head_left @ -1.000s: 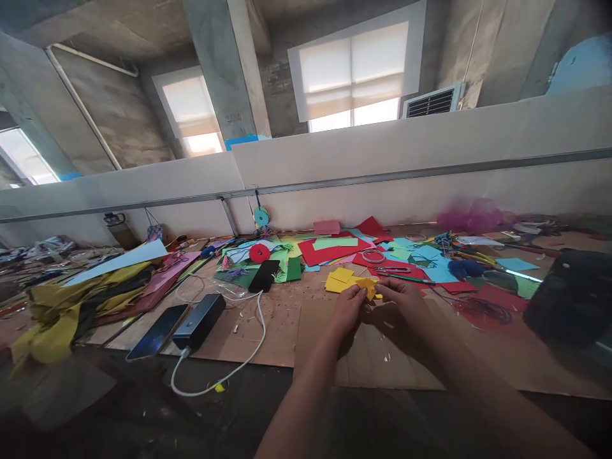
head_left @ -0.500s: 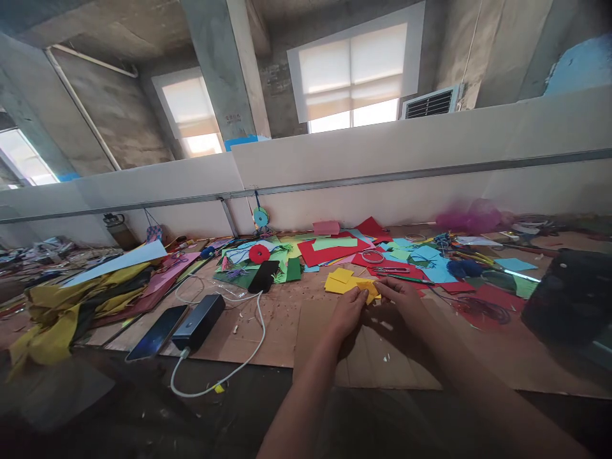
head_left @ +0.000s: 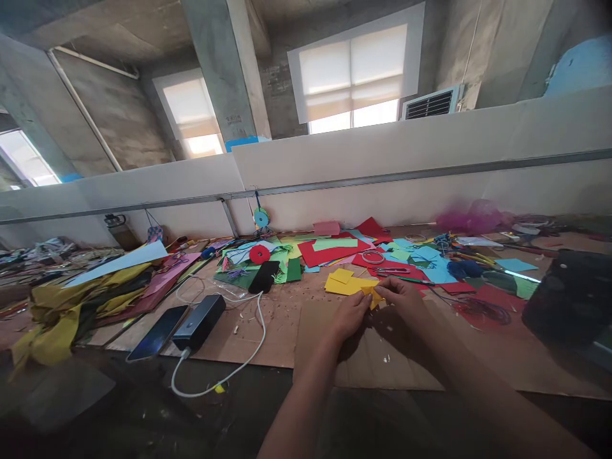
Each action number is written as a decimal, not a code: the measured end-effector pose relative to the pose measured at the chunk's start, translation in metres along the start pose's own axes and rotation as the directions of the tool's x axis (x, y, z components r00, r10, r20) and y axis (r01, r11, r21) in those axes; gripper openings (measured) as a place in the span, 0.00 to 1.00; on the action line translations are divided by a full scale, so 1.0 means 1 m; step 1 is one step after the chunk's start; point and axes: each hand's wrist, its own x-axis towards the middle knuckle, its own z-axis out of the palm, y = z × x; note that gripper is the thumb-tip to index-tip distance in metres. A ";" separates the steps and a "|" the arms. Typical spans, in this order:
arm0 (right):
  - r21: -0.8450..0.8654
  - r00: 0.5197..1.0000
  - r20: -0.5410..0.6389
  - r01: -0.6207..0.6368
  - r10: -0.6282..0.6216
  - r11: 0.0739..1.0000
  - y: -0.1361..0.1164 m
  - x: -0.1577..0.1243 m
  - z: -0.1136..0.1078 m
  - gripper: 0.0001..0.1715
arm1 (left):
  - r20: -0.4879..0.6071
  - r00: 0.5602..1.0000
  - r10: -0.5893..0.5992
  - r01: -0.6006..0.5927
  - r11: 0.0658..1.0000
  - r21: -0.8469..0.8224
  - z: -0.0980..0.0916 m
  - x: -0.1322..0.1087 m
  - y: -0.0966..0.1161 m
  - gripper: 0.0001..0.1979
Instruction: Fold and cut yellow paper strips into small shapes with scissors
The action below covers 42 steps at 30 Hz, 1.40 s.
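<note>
Between my two hands is a small folded piece of yellow paper point(head_left: 371, 295), held just above the cardboard sheet point(head_left: 329, 363). My left hand point(head_left: 352, 313) pinches its left side, thumb on top. On the other side, my right hand point(head_left: 400, 298) grips it between thumb and fingertips. The fingers partly cover the paper, so its exact folds are hard to make out. Right behind my left hand lies a stack of yellow paper squares point(head_left: 340, 282).
Coloured paper point(head_left: 329, 252), a utility knife point(head_left: 394, 270) and a ring of tape point(head_left: 372, 256) lie behind my hands. To the left are a power bank point(head_left: 199, 322) with a white cable, a phone point(head_left: 157, 333) and yellow cloth point(head_left: 62, 306). A black object point(head_left: 568, 299) stands right.
Both hands have shifted slightly to the right and turned the yellow paper, which now shows a more pointed, folded shape. The rest of the table looks the same.
</note>
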 end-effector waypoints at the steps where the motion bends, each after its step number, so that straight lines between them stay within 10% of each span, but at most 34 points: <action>1: -0.013 1.000 -0.020 0.011 -0.011 1.000 0.003 0.001 0.000 0.20 | 0.001 1.000 0.011 -0.011 1.000 0.008 0.000 0.000 0.001 0.20; 26: -0.191 0.982 0.130 0.159 -0.136 0.969 0.000 -0.006 0.004 0.13 | -0.227 0.970 -0.089 0.030 0.967 -0.253 -0.006 0.004 0.007 0.18; 42: -0.172 0.973 0.100 0.225 -0.210 0.959 0.008 -0.003 0.003 0.18 | -0.189 0.975 -0.116 0.060 0.958 -0.281 -0.006 0.004 0.009 0.16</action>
